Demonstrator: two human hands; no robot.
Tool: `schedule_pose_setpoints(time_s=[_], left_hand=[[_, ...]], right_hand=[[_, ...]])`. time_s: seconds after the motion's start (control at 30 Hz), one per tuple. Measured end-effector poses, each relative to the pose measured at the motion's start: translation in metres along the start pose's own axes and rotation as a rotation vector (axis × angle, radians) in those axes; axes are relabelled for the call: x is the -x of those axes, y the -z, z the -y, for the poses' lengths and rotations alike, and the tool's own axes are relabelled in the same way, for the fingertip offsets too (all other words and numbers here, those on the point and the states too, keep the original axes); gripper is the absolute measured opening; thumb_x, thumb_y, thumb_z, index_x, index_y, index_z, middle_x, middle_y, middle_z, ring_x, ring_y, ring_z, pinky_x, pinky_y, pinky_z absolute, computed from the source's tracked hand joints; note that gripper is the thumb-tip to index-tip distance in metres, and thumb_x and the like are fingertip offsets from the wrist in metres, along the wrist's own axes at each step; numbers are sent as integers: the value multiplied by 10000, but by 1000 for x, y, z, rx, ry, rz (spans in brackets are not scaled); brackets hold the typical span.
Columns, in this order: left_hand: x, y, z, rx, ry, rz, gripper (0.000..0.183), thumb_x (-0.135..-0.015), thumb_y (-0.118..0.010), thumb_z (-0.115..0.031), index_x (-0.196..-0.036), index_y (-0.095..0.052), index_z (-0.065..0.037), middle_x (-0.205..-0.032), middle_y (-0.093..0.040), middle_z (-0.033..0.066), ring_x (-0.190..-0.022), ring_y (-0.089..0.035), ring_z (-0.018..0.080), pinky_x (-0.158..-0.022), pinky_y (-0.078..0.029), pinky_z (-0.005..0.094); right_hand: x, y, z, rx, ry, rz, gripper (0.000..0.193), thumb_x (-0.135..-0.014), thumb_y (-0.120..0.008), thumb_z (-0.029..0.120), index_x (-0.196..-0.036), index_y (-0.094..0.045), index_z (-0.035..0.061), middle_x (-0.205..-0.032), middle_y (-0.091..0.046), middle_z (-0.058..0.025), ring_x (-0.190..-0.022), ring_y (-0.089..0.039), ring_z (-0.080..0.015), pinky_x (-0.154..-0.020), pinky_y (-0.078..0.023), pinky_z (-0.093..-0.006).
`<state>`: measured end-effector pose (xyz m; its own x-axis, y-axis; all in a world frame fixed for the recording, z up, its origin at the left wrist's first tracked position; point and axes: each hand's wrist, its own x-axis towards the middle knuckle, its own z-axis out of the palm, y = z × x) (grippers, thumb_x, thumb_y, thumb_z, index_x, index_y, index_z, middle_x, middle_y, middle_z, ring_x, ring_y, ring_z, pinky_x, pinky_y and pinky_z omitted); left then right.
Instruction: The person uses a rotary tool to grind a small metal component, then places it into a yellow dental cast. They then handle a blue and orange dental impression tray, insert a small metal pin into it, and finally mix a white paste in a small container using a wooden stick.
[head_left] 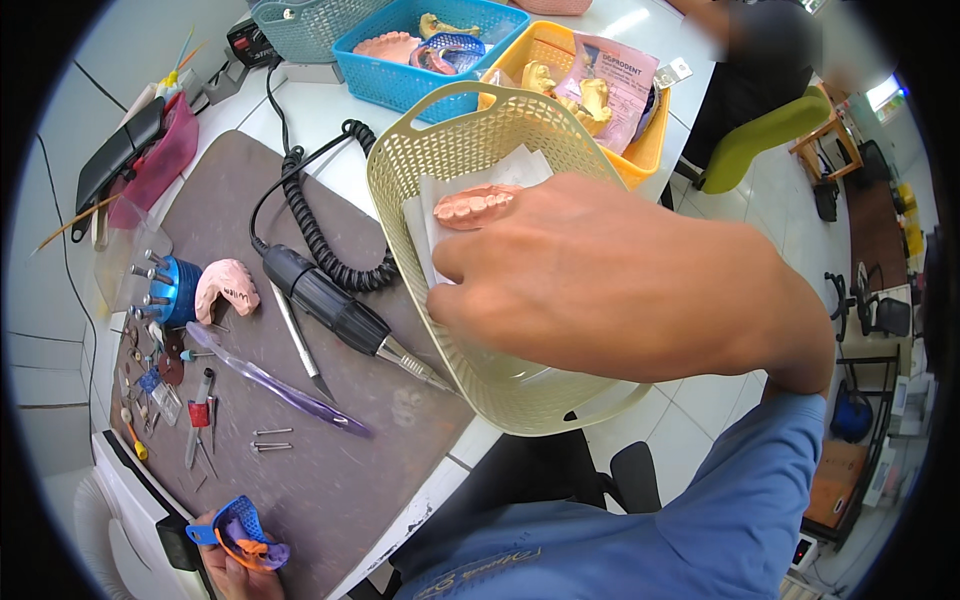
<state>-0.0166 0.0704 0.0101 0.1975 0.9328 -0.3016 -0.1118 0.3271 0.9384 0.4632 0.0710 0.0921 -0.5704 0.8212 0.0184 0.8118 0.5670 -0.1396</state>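
Note:
At the lower left, my left hand grips a blue dental impression tray filled with purple and orange impression material. My right hand reaches across a pale green plastic basket, its fingers curled in. Whatever those fingers hold, if anything, is hidden. Just beyond them a pink dental cast with teeth rests on white paper in the basket; the hand covers its right end. The basket juts over the table's right edge.
A black handpiece with coiled cord, a craft knife, a purple toothbrush and loose burs lie on the brown mat. A pink cast sits beside a blue bur holder. Blue and yellow baskets hold casts behind.

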Motion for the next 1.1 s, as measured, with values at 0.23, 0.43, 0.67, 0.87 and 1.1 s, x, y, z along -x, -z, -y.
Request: schedule_pose_setpoints(time_s=[0.23, 0.43, 0.67, 0.87, 1.1], left_hand=[[-6, -48, -22, -550, 0, -215, 378, -889, -747, -97, -1223, -625, 29, -1118, -670, 126, -1022, -655, 230, -905, -531, 330], [-10, -38, -17, -622, -277, -88, 661, -927, -731, -223, -1442, -400, 27, -955, -637, 61, -696, -554, 53, -550, -399, 173], [-6, -47, -26, -680, -132, -199, 612, -863, -699, -64, -1426, -467, -9, -803, -556, -36, -616, -459, 19, -576, -365, 161], [20, -34, -25, -850, -225, -270, 470, -899, -713, -110, -1339, -576, -14, -754, -547, -41, -616, -449, 25, -616, -367, 188], [43, -77, 33, -403, -649, 93, 458, -841, -800, -21, -1267, -633, -5, -874, -658, 77, -775, -653, 120, -648, -541, 252]], right_hand=[[-2, -11, -7, 6, 25, 119, 143, -750, -661, 56, -841, -628, -50, -857, -628, -150, -885, -672, -318, -700, -567, -399], [-3, -10, -6, -112, -72, -28, 103, -769, -696, 20, -857, -665, -23, -800, -673, -162, -816, -693, -349, -742, -557, -423], [11, 22, -4, -185, -304, -196, 224, -801, -780, 98, -983, -687, 7, -879, -671, -67, -753, -655, -178, -668, -512, -318], [16, 51, 41, -354, -438, -410, 213, -900, -735, 182, -889, -672, -21, -812, -674, -51, -711, -628, -87, -639, -467, -217], [-30, -6, 133, -745, -268, -354, 207, -857, -751, 202, -791, -709, 10, -690, -669, -45, -607, -593, -84, -548, -422, -229]])
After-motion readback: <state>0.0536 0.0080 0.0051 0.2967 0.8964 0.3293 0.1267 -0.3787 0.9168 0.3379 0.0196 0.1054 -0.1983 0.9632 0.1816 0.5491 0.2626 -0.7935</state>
